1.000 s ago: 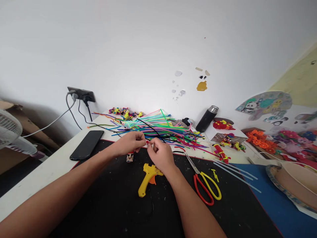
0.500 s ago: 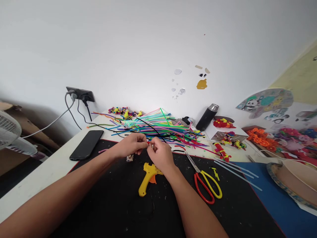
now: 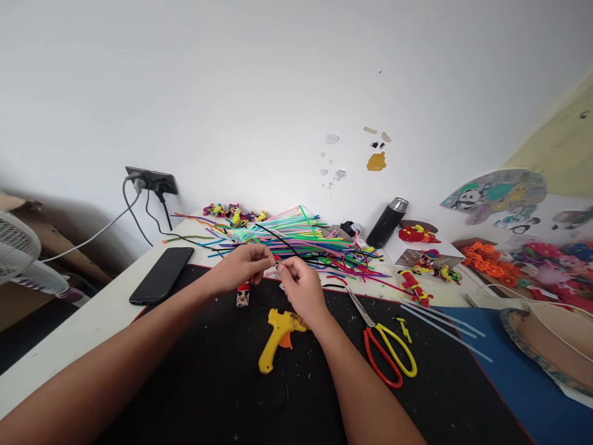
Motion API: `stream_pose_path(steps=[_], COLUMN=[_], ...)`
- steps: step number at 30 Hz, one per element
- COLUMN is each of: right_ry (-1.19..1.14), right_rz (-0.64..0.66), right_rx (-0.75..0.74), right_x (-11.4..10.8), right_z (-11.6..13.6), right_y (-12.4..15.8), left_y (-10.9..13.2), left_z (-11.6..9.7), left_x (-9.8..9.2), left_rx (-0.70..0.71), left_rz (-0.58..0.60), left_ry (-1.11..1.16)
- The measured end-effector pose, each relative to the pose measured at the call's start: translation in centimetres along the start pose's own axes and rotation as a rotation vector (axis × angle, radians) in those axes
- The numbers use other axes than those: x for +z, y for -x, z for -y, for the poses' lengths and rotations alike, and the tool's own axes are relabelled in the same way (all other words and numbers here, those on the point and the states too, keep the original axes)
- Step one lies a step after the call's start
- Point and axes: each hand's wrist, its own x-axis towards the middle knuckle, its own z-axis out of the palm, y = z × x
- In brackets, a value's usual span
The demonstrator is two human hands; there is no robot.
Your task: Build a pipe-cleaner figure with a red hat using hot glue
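Red piece (image 3: 277, 259) | pinched: left hand (image 3: 243, 267), right hand (image 3: 301, 287) | glue gun (image 3: 278, 330) beneath

The tiny piece (image 3: 277, 261) is too small to identify; the fan (image 3: 17, 246) runs off-frame.

A home craft corner – a white desk (image 3: 92, 321) pushed against a bare wall, heaped with coloured pipe cleaners (image 3: 296, 238), a glue gun (image 3: 278, 337) and scissors (image 3: 386, 346) on a black mat (image 3: 208, 383), small finished figures (image 3: 430, 259) behind – plainly a hobbyist's table.
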Motion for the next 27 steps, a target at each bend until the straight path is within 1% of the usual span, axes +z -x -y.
stream_pose_path(steps=[3, 5, 8, 14, 18, 22, 27], right_ry=[-0.185, -0.288, -0.375, -0.372, -0.362, -0.394, -0.451], right_rz=[0.010, 0.009, 0.020, 0.066, 0.071, 0.065, 0.068], right_rx=[0.095, 0.121, 0.135, 0.153, 0.164, 0.179, 0.179], right_x=[-0.04, -0.15, -0.29, -0.29, -0.30, -0.44, -0.54], right_z=[0.11, 0.14, 0.05, 0.10, 0.35, 0.42, 0.39], right_y=[-0.17, -0.35, -0.58, -0.58, -0.54, -0.62, -0.71], left_y=[0.20, 0.31, 0.37, 0.22, 0.16, 0.31, 0.38], left_z=[-0.39, -0.62, -0.73, -0.26, -0.09, -0.36, -0.74], left_x=[-0.37, -0.37, -0.15, 0.02, -0.02, -0.01, 0.08], left_rx=[0.022, 0.025, 0.029, 0.038, 0.049, 0.029, 0.030], left_rz=[0.038, 0.044, 0.036, 0.031, 0.038, 0.045, 0.063], left_ry=[-0.029, -0.055, -0.108, -0.174, -0.158, -0.170, -0.069])
